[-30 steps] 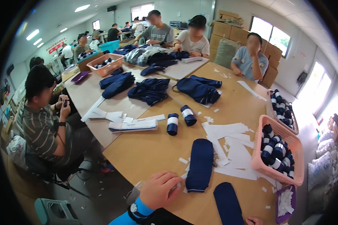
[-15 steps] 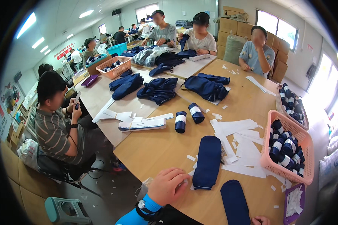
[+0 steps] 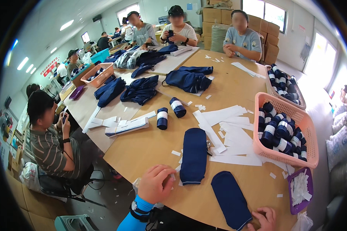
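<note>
Two flat navy fabric pieces with rounded far ends lie before me. The first navy piece (image 3: 193, 156) is just right of my left hand (image 3: 156, 184), which hovers or rests by the table's near edge. Its fingers are loosely bent and apart, with a small white paper slip by the fingertips; no grip on it shows. The second navy piece (image 3: 230, 200) lies tilted, closer to me. My right hand (image 3: 264, 219) is at its near right corner, fingers spread, the thumb side close to the fabric. Part of that hand is cut off by the picture's lower edge.
A pink basket (image 3: 312, 134) of banded navy rolls stands right, near a purple tray (image 3: 295, 209) of paper slips. White paper strips (image 3: 235, 142) lie beyond the pieces. Two banded rolls (image 3: 162, 118) stand farther off. Several people sit around the table.
The view has swung right, so the table's things sit farther left. My right hand has come further into view beside the second navy piece. The person at far right has lowered a hand.
</note>
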A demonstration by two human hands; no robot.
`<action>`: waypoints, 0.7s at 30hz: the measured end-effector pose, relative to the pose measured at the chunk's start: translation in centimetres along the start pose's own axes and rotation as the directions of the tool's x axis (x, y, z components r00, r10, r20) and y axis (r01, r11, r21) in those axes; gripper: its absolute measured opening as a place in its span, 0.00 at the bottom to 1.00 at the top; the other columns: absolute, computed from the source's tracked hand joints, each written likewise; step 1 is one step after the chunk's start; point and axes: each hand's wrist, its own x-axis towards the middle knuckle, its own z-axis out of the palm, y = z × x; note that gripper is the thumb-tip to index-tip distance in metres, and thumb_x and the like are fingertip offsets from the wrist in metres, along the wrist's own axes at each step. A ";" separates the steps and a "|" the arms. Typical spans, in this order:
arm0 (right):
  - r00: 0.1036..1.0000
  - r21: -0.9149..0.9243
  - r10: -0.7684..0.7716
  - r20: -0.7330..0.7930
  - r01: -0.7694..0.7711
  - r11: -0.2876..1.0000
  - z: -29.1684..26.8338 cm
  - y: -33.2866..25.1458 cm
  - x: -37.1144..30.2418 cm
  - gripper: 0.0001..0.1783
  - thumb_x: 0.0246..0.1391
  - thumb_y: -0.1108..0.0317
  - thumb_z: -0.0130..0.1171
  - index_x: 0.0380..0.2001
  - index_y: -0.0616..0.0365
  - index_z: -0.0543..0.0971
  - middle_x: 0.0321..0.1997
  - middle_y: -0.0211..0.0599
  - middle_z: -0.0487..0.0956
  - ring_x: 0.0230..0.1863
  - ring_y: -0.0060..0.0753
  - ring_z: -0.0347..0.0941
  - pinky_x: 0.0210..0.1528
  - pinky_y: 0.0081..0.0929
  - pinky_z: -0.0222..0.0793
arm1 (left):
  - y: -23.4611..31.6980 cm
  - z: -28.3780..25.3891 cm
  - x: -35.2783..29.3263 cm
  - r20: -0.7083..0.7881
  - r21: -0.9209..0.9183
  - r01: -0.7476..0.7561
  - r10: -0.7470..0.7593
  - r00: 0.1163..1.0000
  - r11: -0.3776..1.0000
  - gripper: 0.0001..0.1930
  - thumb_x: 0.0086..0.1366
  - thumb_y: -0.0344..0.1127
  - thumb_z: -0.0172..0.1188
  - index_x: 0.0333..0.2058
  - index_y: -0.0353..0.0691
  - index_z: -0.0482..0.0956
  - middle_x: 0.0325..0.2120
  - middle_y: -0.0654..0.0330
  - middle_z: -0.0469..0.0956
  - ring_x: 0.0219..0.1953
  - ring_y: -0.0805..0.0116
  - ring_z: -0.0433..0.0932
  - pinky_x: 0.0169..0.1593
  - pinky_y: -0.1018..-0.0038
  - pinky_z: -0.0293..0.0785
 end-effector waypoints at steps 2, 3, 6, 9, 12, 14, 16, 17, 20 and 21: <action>1.000 0.010 0.001 -0.015 -0.001 1.000 0.0 0.0 -0.1 0.23 0.61 0.55 0.63 0.53 0.60 0.81 0.59 0.49 0.74 0.62 0.59 0.66 0.66 0.52 0.61 | 0.0 0.1 0.0 -0.011 0.011 -0.020 0.020 1.000 1.000 0.11 0.59 0.27 0.66 0.42 0.40 0.83 0.39 0.57 0.83 0.44 0.52 0.81 0.50 0.61 0.78; 1.000 0.011 -0.004 -0.022 0.005 1.000 -0.1 0.1 -0.3 0.23 0.60 0.56 0.64 0.52 0.59 0.81 0.59 0.49 0.74 0.62 0.59 0.67 0.66 0.52 0.61 | 0.1 0.1 0.0 -0.013 0.016 -0.018 0.019 1.000 1.000 0.11 0.59 0.27 0.66 0.41 0.40 0.83 0.39 0.57 0.83 0.44 0.52 0.81 0.50 0.61 0.78; 0.999 0.030 -0.020 -0.048 0.021 0.999 -0.4 0.0 -0.4 0.21 0.59 0.58 0.65 0.50 0.59 0.82 0.58 0.49 0.75 0.62 0.59 0.68 0.65 0.52 0.63 | 0.5 0.2 -0.1 -0.023 0.029 -0.021 0.022 1.000 0.999 0.10 0.59 0.27 0.65 0.41 0.40 0.83 0.39 0.57 0.83 0.44 0.51 0.81 0.50 0.61 0.78; 0.998 0.056 -0.027 -0.062 0.030 0.998 -0.6 -0.1 -0.6 0.19 0.57 0.60 0.66 0.49 0.59 0.83 0.58 0.48 0.76 0.61 0.59 0.68 0.64 0.51 0.64 | 0.7 0.1 -0.2 -0.019 0.039 -0.011 0.012 1.000 0.999 0.10 0.59 0.26 0.65 0.40 0.39 0.83 0.39 0.56 0.84 0.44 0.51 0.81 0.50 0.61 0.78; 0.998 0.069 -0.027 -0.062 0.031 0.997 -0.8 -0.2 -0.7 0.19 0.56 0.62 0.67 0.48 0.59 0.83 0.58 0.48 0.76 0.62 0.59 0.68 0.65 0.51 0.64 | 0.8 0.1 -0.4 -0.014 0.047 -0.001 0.002 1.000 0.999 0.09 0.59 0.26 0.64 0.40 0.38 0.83 0.39 0.55 0.84 0.43 0.50 0.81 0.50 0.61 0.78; 0.998 0.073 -0.027 -0.060 0.032 0.997 -0.8 -0.1 -0.7 0.19 0.56 0.62 0.68 0.48 0.59 0.83 0.58 0.47 0.76 0.62 0.59 0.69 0.65 0.51 0.64 | 0.7 0.2 -0.4 -0.015 0.049 0.002 -0.001 1.000 0.999 0.09 0.59 0.26 0.64 0.39 0.38 0.83 0.38 0.55 0.84 0.43 0.50 0.81 0.49 0.61 0.78; 0.998 0.095 -0.034 -0.059 0.040 0.995 -0.5 0.2 -0.7 0.19 0.56 0.62 0.68 0.48 0.59 0.83 0.59 0.47 0.77 0.62 0.60 0.68 0.66 0.51 0.64 | 0.7 0.2 -0.3 -0.007 0.047 0.009 -0.009 1.000 0.999 0.09 0.59 0.26 0.64 0.39 0.38 0.83 0.38 0.55 0.84 0.43 0.50 0.81 0.49 0.61 0.78; 0.998 0.094 -0.034 -0.059 0.040 0.995 -0.3 0.4 -0.6 0.19 0.56 0.62 0.68 0.48 0.59 0.83 0.59 0.47 0.77 0.62 0.60 0.68 0.66 0.51 0.64 | 0.5 0.4 -0.3 -0.008 0.046 0.009 -0.009 1.000 0.999 0.09 0.59 0.26 0.64 0.39 0.38 0.83 0.38 0.55 0.84 0.43 0.50 0.81 0.49 0.61 0.78; 0.996 0.131 -0.044 -0.084 0.055 0.990 -0.7 0.9 -1.2 0.19 0.57 0.62 0.68 0.49 0.58 0.83 0.59 0.47 0.77 0.63 0.60 0.68 0.67 0.51 0.63 | 1.3 -0.1 0.0 -0.051 0.073 -0.038 0.042 0.998 0.997 0.08 0.59 0.27 0.64 0.39 0.40 0.83 0.36 0.57 0.83 0.41 0.52 0.81 0.48 0.61 0.77; 0.996 0.144 -0.036 -0.082 0.048 0.988 -0.6 1.1 -1.2 0.19 0.57 0.62 0.68 0.49 0.58 0.83 0.59 0.47 0.77 0.64 0.60 0.68 0.68 0.51 0.63 | 1.2 -0.1 0.1 -0.039 0.074 -0.029 0.032 0.999 0.997 0.09 0.59 0.26 0.64 0.39 0.39 0.83 0.37 0.56 0.83 0.42 0.51 0.81 0.48 0.61 0.77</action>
